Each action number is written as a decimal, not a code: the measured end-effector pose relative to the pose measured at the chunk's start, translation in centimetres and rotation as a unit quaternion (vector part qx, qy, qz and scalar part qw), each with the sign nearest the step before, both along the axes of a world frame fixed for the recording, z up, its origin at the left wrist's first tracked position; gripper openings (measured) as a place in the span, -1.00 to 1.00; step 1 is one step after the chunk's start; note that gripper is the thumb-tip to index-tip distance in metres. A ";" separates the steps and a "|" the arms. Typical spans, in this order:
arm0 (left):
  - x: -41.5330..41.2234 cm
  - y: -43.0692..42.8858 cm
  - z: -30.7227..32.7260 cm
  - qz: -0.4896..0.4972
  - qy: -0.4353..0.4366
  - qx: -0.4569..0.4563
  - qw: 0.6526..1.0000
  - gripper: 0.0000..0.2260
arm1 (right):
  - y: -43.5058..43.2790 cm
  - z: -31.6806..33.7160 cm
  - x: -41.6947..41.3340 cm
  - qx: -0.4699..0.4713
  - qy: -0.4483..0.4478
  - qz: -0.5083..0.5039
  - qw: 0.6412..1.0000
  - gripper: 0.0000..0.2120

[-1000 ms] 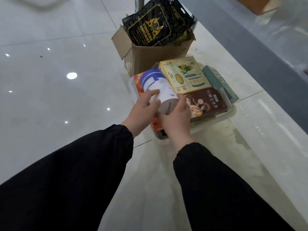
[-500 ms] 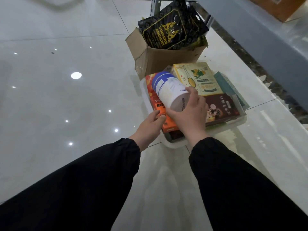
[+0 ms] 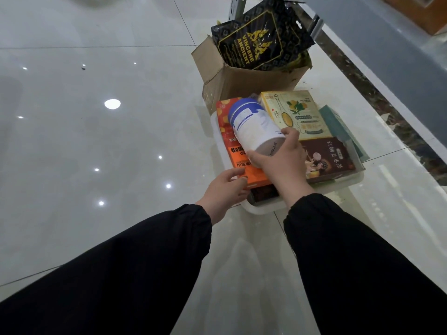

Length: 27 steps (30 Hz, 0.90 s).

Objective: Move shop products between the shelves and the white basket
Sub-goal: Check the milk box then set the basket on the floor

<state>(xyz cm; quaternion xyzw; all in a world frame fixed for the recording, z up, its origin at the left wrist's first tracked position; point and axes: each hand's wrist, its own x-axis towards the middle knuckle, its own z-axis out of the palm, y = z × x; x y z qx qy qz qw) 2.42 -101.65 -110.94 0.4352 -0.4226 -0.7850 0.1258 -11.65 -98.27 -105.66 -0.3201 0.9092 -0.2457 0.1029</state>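
The white basket [image 3: 261,209] stands on the tiled floor, packed with products. My right hand [image 3: 281,160] grips the base of a white can with a blue lid [image 3: 254,128], holding it tilted over the basket's left side. Under the can lies an orange packet [image 3: 238,163]. My left hand [image 3: 226,189] hovers at the basket's near left corner with fingers loosely curled, its fingertips at the orange packet's near edge, holding nothing. A yellow box [image 3: 296,114], a brown box [image 3: 329,160] and a teal box [image 3: 342,130] fill the rest of the basket.
A cardboard box [image 3: 242,81] with black and gold pouches [image 3: 261,39] stands just behind the basket. A grey shelf edge [image 3: 387,56] and its metal post [image 3: 238,6] run along the right. Glossy floor tiles spread to the left.
My left hand has let go of the can and dropped to the basket's near left corner. My right hand now holds the can alone, over the orange packet.
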 end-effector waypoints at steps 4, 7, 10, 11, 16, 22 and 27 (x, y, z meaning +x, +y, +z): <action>0.6 -0.1 0.7 -0.045 -0.029 -0.053 0.997 -0.56 | -0.4 -0.1 0.3 0.048 0.046 0.042 0.997 -0.06; 1.0 0.1 0.8 -0.062 -0.034 -0.073 0.995 -0.50 | -0.7 -0.1 0.4 0.058 0.046 0.047 0.996 -0.04; 1.0 0.2 0.7 -0.064 -0.030 -0.084 0.994 -0.49 | -0.7 -0.3 0.3 0.049 0.043 0.051 0.997 -0.02; 0.9 0.2 0.7 -0.062 -0.030 -0.089 0.994 -0.49 | -0.8 -0.4 0.3 0.043 0.039 0.052 0.997 -0.02; 0.3 0.1 0.5 -0.015 -0.015 -0.022 1.000 -0.50 | -0.6 -0.2 -0.2 0.003 -0.007 0.026 1.000 -0.07; 0.4 0.0 0.8 0.033 0.049 0.063 0.996 -0.65 | -0.6 0.1 0.2 -0.048 -0.046 0.008 0.998 -0.10; -0.4 0.8 1.8 0.010 0.074 0.019 0.997 -0.78 | -0.2 0.7 0.0 -0.073 -0.038 0.027 0.996 -0.18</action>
